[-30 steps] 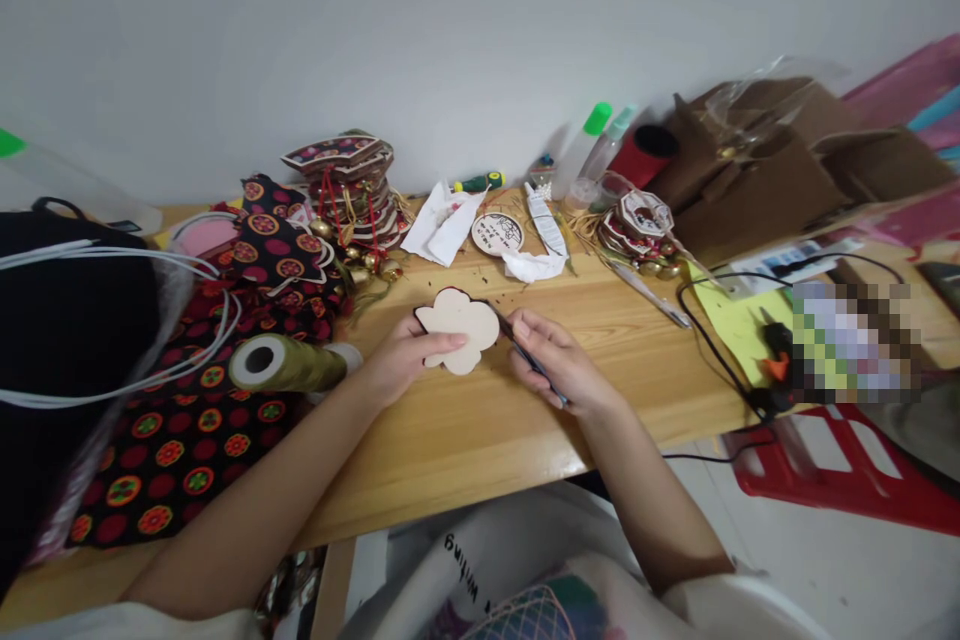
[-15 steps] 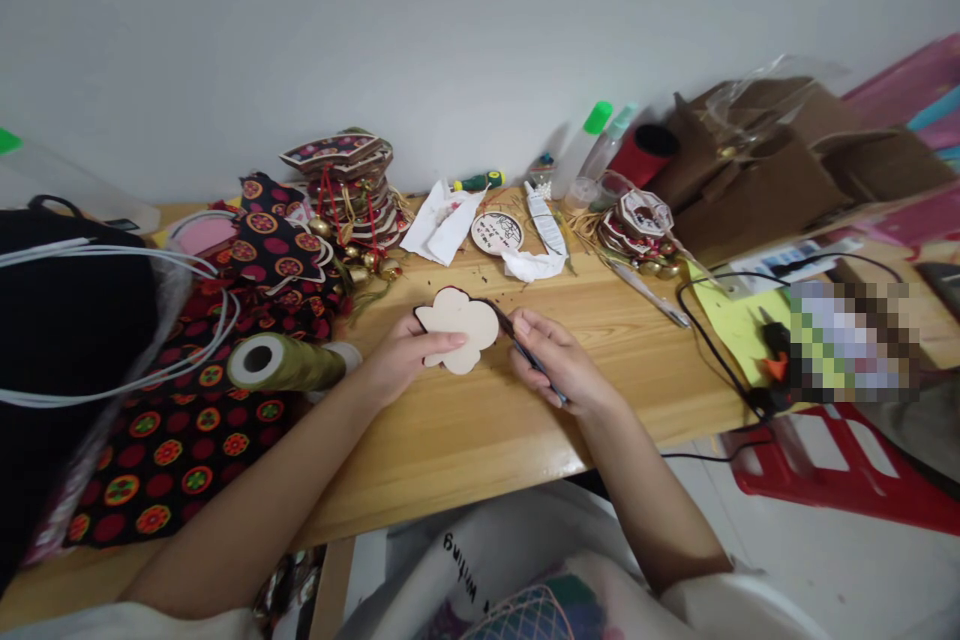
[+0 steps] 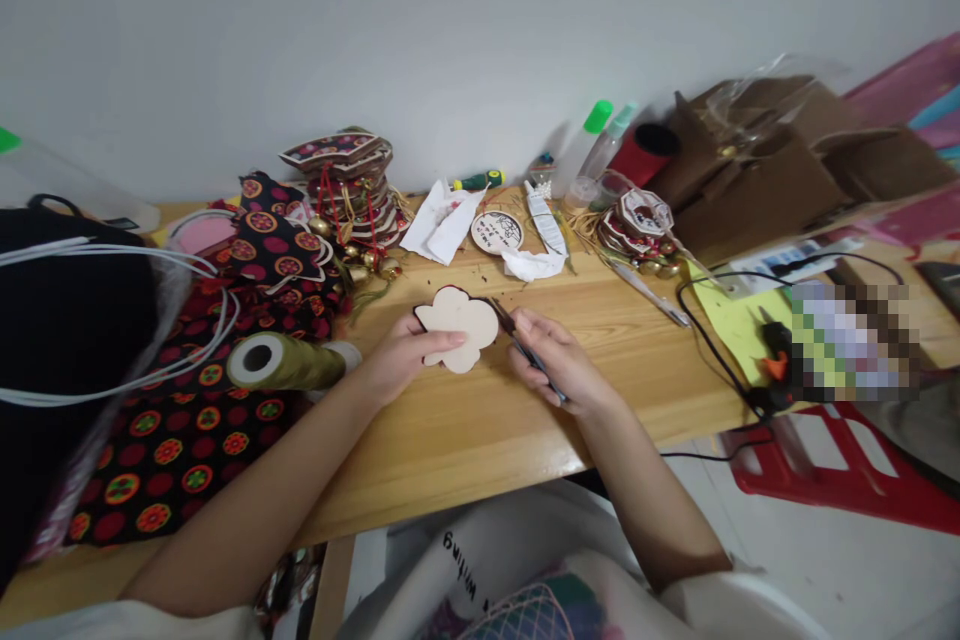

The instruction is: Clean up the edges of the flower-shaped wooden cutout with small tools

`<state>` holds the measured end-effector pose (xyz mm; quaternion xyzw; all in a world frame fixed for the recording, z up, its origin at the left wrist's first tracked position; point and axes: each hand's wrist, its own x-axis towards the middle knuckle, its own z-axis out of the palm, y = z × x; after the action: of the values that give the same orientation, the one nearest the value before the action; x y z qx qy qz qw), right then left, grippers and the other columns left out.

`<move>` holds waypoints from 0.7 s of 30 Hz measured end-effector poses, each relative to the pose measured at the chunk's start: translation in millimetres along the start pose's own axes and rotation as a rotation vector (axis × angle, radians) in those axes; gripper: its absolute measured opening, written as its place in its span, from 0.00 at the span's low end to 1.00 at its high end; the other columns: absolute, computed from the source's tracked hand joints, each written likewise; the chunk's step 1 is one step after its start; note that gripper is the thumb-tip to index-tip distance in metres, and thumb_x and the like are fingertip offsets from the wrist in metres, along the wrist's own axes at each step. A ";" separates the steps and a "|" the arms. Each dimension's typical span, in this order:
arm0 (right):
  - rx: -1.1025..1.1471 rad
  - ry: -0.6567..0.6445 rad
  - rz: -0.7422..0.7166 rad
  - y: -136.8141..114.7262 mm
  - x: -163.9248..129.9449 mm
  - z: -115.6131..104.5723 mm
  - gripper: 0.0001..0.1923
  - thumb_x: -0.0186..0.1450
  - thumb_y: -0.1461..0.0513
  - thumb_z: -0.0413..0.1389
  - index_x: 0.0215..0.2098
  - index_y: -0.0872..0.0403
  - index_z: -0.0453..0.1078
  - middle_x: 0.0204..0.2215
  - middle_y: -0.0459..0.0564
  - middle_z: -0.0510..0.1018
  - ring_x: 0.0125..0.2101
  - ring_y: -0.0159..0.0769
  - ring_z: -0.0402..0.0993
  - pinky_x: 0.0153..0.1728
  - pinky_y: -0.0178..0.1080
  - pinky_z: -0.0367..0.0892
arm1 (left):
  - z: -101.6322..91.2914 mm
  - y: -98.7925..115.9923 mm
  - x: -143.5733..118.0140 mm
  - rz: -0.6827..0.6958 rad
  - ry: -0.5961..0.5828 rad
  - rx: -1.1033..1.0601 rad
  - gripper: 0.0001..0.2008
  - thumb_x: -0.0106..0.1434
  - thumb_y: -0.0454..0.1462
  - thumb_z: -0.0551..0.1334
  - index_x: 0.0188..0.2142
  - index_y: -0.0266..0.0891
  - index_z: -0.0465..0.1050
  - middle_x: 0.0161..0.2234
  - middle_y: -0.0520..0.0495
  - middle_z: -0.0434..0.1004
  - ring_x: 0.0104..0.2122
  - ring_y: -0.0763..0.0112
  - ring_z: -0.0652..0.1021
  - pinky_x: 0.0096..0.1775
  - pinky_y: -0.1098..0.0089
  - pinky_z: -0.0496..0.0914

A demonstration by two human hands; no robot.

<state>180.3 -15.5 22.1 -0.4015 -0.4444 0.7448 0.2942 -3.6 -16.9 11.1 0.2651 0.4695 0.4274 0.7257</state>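
Observation:
My left hand (image 3: 401, 355) is closed on a pale, cloud-shaped wooden piece (image 3: 459, 320), thumb across its face and fingers behind. Dark patterned fabric shows along the piece's upper and left edge. In my right hand (image 3: 551, 355) are slim dark thread snips (image 3: 529, 352), their blades pointing up and left beside the piece's right edge. Whether the blades touch the fabric cannot be made out. Small dark scraps lie on the table just beyond the piece.
Patterned black fabric (image 3: 191, 455) and an olive thread spool (image 3: 289, 362) lie left on the wooden table (image 3: 450, 460). Behind are stacked ornaments (image 3: 356, 185), white paper (image 3: 442, 220), a round printed disc (image 3: 496, 232) and bottles. Cardboard boxes (image 3: 750, 190) and a black cable (image 3: 701, 330) are right.
The snips' tips have shifted slightly away from the piece's edge and look a little more parted. My left hand and the wooden piece are almost still.

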 end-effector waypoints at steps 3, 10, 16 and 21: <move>0.007 0.024 -0.021 0.7 1.3 0.0 0.17 0.62 0.47 0.49 0.31 0.52 0.58 0.08 0.33 0.54 0.06 0.20 0.39 0.05 0.24 0.39 | 0.1 -0.9 0.0 0.000 0.005 -0.001 0.15 0.36 0.35 0.72 0.28 0.35 0.77 0.27 0.49 0.79 0.26 0.71 0.75 0.33 0.70 0.69; -0.081 0.231 -0.127 5.4 5.3 -0.1 0.19 0.61 0.46 0.49 0.36 0.53 0.61 0.10 0.33 0.56 0.07 0.21 0.43 0.05 0.24 0.46 | 1.6 -0.7 -0.3 0.003 0.010 0.016 0.16 0.36 0.37 0.72 0.27 0.35 0.76 0.24 0.50 0.77 0.23 0.74 0.73 0.28 0.72 0.67; -0.153 0.289 -0.184 5.1 5.8 1.4 0.19 0.62 0.46 0.47 0.37 0.53 0.60 0.11 0.34 0.58 0.08 0.21 0.48 0.06 0.24 0.49 | 0.4 -2.3 0.7 0.021 0.042 0.032 0.17 0.36 0.38 0.72 0.28 0.35 0.76 0.25 0.50 0.77 0.22 0.75 0.72 0.23 0.75 0.62; -0.145 0.301 -0.193 5.4 7.5 1.5 0.21 0.63 0.45 0.44 0.38 0.54 0.61 0.11 0.34 0.59 0.07 0.21 0.49 0.06 0.25 0.49 | -1.0 -1.8 0.6 0.056 0.029 0.062 0.16 0.37 0.38 0.72 0.27 0.35 0.75 0.22 0.50 0.76 0.21 0.77 0.71 0.22 0.76 0.60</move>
<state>174.7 -12.5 15.1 -0.4840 -0.4844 0.6107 0.3977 -3.8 -17.2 9.0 0.2944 0.4852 0.4367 0.6980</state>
